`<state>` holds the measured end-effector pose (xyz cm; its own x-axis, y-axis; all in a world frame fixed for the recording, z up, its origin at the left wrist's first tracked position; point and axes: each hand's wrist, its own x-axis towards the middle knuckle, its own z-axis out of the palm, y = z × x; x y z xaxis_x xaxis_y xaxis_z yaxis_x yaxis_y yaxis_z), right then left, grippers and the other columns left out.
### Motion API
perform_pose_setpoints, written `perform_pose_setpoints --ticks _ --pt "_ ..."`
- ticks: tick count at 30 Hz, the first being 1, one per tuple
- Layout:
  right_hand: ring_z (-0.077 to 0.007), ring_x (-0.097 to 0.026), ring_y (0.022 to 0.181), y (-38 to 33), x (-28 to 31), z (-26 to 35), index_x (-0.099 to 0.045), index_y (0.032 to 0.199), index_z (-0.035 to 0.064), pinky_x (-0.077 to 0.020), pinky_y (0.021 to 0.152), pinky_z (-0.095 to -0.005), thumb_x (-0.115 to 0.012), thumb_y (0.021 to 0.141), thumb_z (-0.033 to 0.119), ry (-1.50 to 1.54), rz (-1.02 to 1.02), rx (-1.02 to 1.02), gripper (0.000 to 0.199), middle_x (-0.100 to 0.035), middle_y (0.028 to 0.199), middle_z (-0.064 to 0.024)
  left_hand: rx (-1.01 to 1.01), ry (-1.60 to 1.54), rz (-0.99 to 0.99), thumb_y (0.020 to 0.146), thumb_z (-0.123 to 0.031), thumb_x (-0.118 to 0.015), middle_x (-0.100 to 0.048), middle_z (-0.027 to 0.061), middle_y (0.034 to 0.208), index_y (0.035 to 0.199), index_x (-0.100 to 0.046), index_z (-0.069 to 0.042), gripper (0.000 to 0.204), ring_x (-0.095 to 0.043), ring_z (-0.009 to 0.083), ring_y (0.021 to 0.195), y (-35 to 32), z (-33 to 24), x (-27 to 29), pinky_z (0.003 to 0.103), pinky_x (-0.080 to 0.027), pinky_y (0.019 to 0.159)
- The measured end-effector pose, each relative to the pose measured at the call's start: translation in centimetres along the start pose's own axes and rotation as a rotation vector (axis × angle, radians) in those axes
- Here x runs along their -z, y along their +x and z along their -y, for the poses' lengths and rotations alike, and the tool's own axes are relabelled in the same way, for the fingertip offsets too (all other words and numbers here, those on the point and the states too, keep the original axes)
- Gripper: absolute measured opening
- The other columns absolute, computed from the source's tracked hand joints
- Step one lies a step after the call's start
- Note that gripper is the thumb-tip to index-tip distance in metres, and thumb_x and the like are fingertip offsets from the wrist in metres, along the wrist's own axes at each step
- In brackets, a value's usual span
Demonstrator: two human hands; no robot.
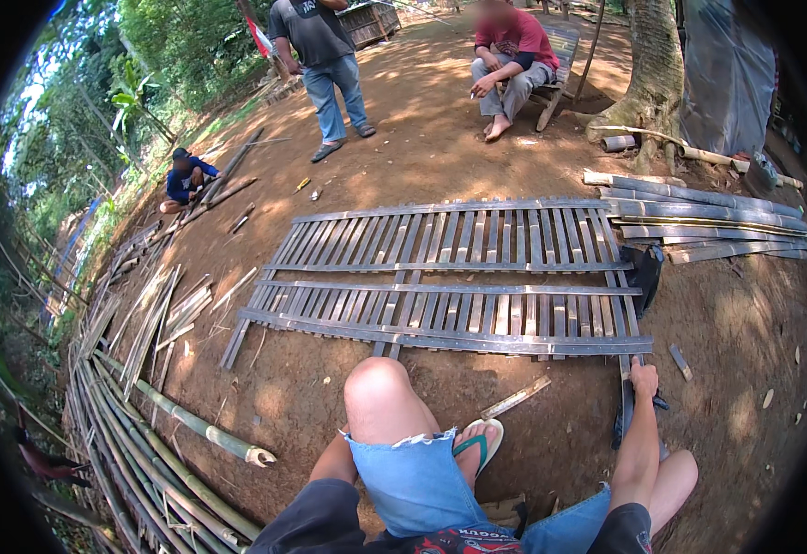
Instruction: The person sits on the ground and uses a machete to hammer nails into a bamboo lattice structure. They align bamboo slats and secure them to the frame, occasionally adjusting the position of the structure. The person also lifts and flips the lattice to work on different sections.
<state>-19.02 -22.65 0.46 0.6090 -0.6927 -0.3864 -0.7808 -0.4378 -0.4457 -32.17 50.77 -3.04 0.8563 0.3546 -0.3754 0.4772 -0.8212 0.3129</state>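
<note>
A bamboo slat panel (440,277) lies flat on the ground before my knees, its long rails crossed by many narrow slats. By its near right corner, my right hand (644,379) is closed in a fist. Whatever it grips is mostly covered by the fingers, and a dark object (660,403) shows just below it. A slat end (624,369) sticks out beside the fist. My left forearm (334,461) passes behind my raised knee, which hides the left hand.
Split bamboo lengths (717,214) are stacked right of the panel. Long green poles (145,434) lie at left, near thin strips (150,319). A short bamboo piece (515,397) lies near my sandal. One person stands (334,88), another sits on a chair (560,55), a third crouches (182,185).
</note>
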Motion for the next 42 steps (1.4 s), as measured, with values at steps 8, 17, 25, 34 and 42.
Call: perform_pose_setpoints --ticks 8,17,25,34,42 --pt "-0.04 -0.063 0.124 -6.1 -0.8 1.7 -0.068 0.125 -0.0035 -0.0496 0.103 -0.0483 -0.067 0.073 0.08 -0.175 -0.059 0.119 0.098 -0.065 0.13 -0.0271 -0.075 0.155 -0.015 0.069 -0.033 -0.088 -0.009 0.0164 0.17 0.165 -0.014 -0.025 0.121 -0.019 0.0468 0.153 -0.3 -0.6 1.1 0.058 -0.032 0.119" --pt "-0.0394 -0.06 0.127 -4.4 -1.8 1.7 -0.063 0.132 -0.0034 -0.0474 0.106 -0.048 -0.069 0.069 0.082 -0.197 -0.021 0.085 0.106 -0.063 0.133 -0.0266 -0.196 0.279 0.01 0.062 -0.022 -0.091 -0.005 0.0112 0.171 0.164 -0.014 -0.033 0.128 -0.016 0.0462 0.154 3.5 -3.5 0.9 0.064 -0.03 0.118" --pt "-0.0388 -0.056 0.132 -4.7 -1.4 2.4 -0.055 0.139 -0.0053 -0.0454 0.109 -0.0472 -0.069 0.067 0.084 -0.275 0.042 0.073 0.116 -0.059 0.139 -0.0275 -0.254 0.449 0.103 0.069 -0.02 -0.085 -0.002 0.0097 0.172 0.165 -0.009 -0.028 0.123 -0.009 0.0411 0.157 4.3 -6.0 0.6 0.065 -0.024 0.12" --pt "-0.0399 -0.055 0.133 -3.7 -2.5 1.5 -0.058 0.136 -0.0085 -0.044 0.11 -0.0467 -0.067 0.071 0.081 -0.257 0.095 0.059 0.111 -0.058 0.139 -0.0299 -0.272 0.413 0.065 0.074 -0.026 -0.084 -0.005 0.0098 0.171 0.164 -0.012 -0.023 0.116 -0.01 0.0372 0.157 5.4 -5.7 0.4 0.063 -0.023 0.121" --pt "-0.0415 -0.069 0.111 1.3 -5.1 -1.9 -0.062 0.122 -0.0165 -0.0542 0.095 -0.0439 -0.069 0.077 0.073 -0.158 -0.044 0.187 0.101 -0.066 0.119 -0.0359 -0.042 0.198 0.019 0.081 -0.044 -0.08 -0.01 0.0165 0.17 0.164 -0.013 -0.015 0.11 -0.013 0.0378 0.156 4.2 -4.5 1.3 0.06 -0.021 0.123"
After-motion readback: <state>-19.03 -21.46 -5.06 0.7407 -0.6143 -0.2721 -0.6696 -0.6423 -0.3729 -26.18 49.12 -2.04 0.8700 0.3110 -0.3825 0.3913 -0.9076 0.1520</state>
